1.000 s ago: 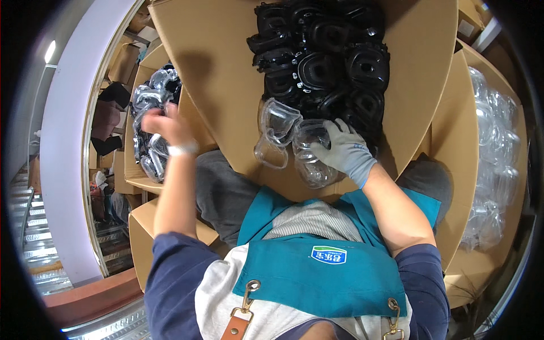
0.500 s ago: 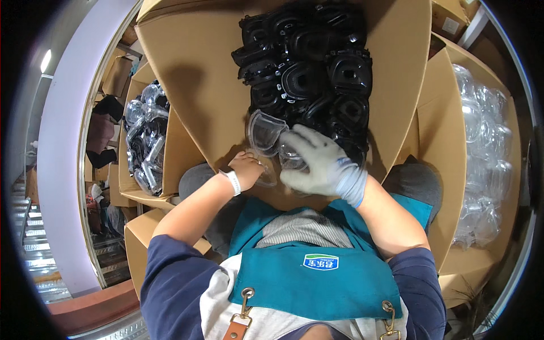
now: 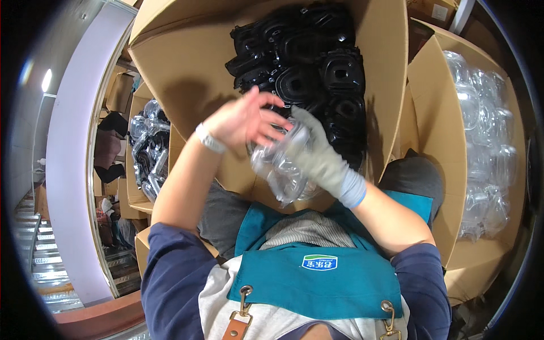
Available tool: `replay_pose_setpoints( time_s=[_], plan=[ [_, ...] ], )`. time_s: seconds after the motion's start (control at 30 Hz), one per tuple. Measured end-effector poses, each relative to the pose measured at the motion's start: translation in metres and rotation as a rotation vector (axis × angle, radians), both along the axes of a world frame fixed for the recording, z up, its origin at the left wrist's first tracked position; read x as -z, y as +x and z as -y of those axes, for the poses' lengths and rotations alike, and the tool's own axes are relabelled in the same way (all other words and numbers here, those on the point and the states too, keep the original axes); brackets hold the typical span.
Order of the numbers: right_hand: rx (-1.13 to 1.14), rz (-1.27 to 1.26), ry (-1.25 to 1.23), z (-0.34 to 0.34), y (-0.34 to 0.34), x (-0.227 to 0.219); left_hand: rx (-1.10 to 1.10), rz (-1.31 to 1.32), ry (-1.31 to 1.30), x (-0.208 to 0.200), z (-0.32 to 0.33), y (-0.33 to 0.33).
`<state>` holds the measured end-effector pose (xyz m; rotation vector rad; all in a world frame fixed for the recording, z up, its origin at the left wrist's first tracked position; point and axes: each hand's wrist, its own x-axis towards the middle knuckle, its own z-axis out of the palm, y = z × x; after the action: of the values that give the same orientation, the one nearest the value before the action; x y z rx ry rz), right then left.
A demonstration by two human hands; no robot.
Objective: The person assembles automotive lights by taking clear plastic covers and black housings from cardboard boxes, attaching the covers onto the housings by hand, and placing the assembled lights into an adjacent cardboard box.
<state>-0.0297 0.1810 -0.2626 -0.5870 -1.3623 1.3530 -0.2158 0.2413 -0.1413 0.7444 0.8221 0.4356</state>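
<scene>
My right hand (image 3: 314, 150), in a grey knitted glove, is closed around a clear plastic shell (image 3: 283, 175) in front of my lap. More than one clear shell seems to be in its grasp, but blur and overlap hide how many. Above them is my bare left hand (image 3: 246, 122), with a white band on the wrist. Its fingers are spread, and the tips reach the upper edge of the clear plastic; whether they touch it I cannot tell. Just beyond both hands lie black plastic housings (image 3: 297, 85), piled in a large cardboard box (image 3: 192, 73).
On the right stands a cardboard box (image 3: 436, 136) with stacked clear plastic shells (image 3: 481, 147). A smaller box (image 3: 136, 190) on the left holds clear and black parts (image 3: 150, 147). My knees flank the big box's near edge.
My left hand has lifted away from the box's near side and opened over the clear plastic. The right hand has closed on the clear shells, which are now up off the box.
</scene>
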Motion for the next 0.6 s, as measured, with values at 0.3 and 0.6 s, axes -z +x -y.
replay_pose_setpoints(
  time_s=[0.3,0.6],
  plan=[
    [-0.476,-0.902,-0.902,-0.007,0.027,-0.044,0.408,-1.542,1.397,0.166,-0.093,0.018],
    [-0.186,-0.463,-0.534,-0.017,0.04,-0.054,-0.226,-1.518,0.813,0.19,-0.134,0.016]
  ],
)
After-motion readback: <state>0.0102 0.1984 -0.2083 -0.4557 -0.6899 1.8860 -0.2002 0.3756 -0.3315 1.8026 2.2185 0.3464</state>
